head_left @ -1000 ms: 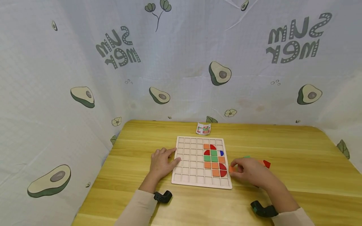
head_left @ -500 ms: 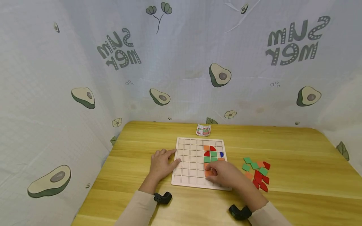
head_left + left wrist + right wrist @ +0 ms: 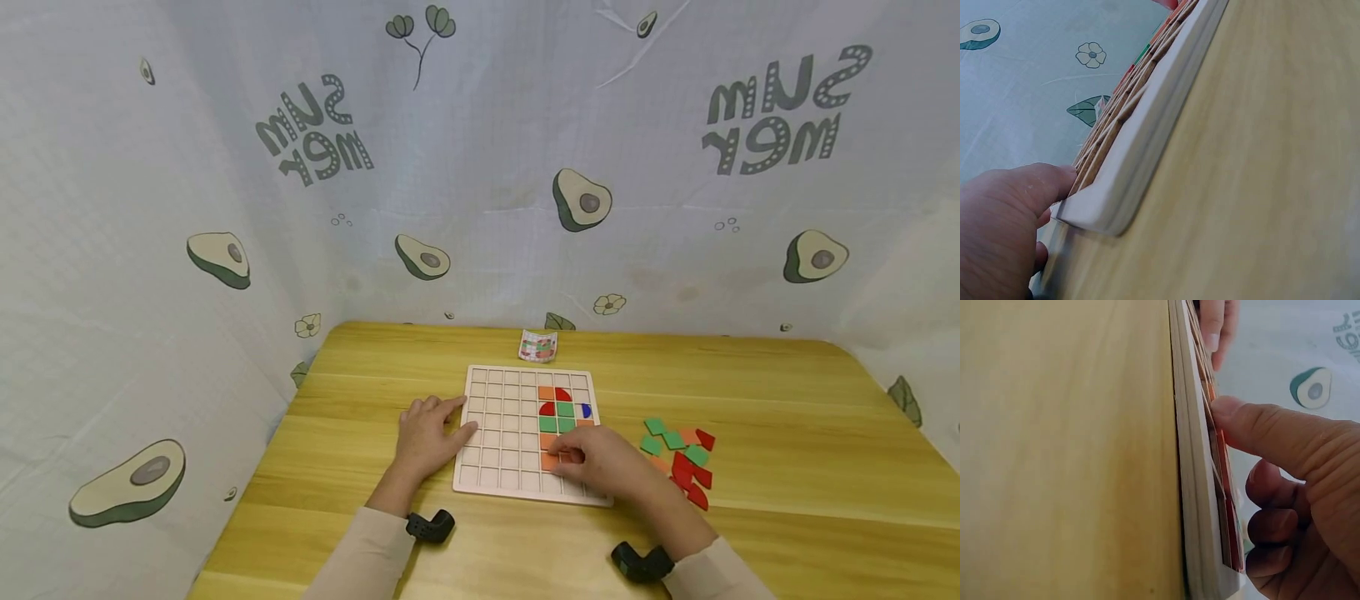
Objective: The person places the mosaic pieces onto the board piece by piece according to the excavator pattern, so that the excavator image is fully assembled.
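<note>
A wooden grid board (image 3: 495,462) lies on the table, its right-hand cells partly filled with orange, green, red and blue tiles. My left hand (image 3: 429,437) rests at the board's left edge, thumb and index finger touching the rim; in the left wrist view the thumb (image 3: 1054,181) lies at the board's corner. Over the lower right of the board, my right hand (image 3: 600,458) pinches an orange square tile (image 3: 550,461) at a lower cell. Its other fingers are curled in, and the hand hides several cells. The right wrist view shows the thumb (image 3: 1235,412) against orange at the board.
Loose tiles lie to the right of the board, among them a green one (image 3: 697,455) and a red one (image 3: 697,497). A small printed pattern card (image 3: 537,346) sits behind the board. A patterned white curtain (image 3: 480,167) hangs beyond the table (image 3: 787,417).
My right hand has moved left from beside the loose tiles onto the board, carrying the orange tile, and has stayed there over the last half second. The left hand has kept its place.
</note>
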A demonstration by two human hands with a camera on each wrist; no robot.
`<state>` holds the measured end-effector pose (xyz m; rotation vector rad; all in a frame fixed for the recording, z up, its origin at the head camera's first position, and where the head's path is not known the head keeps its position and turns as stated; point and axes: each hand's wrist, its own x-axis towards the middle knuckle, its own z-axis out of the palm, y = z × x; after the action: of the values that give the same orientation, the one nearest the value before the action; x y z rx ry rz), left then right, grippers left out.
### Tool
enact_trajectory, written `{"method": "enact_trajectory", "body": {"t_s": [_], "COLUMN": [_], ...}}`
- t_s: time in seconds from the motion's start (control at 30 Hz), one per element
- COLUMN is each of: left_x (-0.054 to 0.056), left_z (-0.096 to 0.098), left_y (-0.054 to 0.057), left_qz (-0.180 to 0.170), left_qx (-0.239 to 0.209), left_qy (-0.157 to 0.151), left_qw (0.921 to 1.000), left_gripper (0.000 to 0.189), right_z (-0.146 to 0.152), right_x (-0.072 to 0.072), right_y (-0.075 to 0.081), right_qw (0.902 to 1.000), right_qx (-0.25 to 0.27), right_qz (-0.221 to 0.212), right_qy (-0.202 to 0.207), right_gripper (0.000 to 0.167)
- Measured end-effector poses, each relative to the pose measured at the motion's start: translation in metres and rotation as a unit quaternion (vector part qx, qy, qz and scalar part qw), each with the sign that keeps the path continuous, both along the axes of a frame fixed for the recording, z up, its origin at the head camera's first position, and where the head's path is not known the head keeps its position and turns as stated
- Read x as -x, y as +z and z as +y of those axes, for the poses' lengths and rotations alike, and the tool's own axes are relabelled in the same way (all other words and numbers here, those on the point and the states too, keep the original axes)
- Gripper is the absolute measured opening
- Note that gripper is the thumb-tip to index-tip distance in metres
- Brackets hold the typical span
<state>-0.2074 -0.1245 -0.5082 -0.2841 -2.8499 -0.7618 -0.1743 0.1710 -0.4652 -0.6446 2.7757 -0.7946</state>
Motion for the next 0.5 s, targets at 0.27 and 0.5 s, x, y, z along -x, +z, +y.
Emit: {"method": "enact_trajectory", "body": {"t_s": [0.27,0.5], "left_x": [-0.001,0.000], "left_z": [-0.001,-0.001], "left_y": [-0.001,-0.001], "left_qz": [0.000,-0.002], "left_qx": [0.000,0.002], "left_qy": [-0.003,-0.003], "left_qw": [1.0000,1.0000], "left_gripper": [0.051,0.051], "right_z": [0.019,0.063], "right_x": [-0.004,-0.008], "right_y": [0.011,0.017], "right_qw": [0.9943,0.9904], "right_qx": [0.061,0.054], "right_qz": [-0.079,-0.078], "right_qy": [-0.038,-0.100], "right_gripper": [0.035,0.050]}}
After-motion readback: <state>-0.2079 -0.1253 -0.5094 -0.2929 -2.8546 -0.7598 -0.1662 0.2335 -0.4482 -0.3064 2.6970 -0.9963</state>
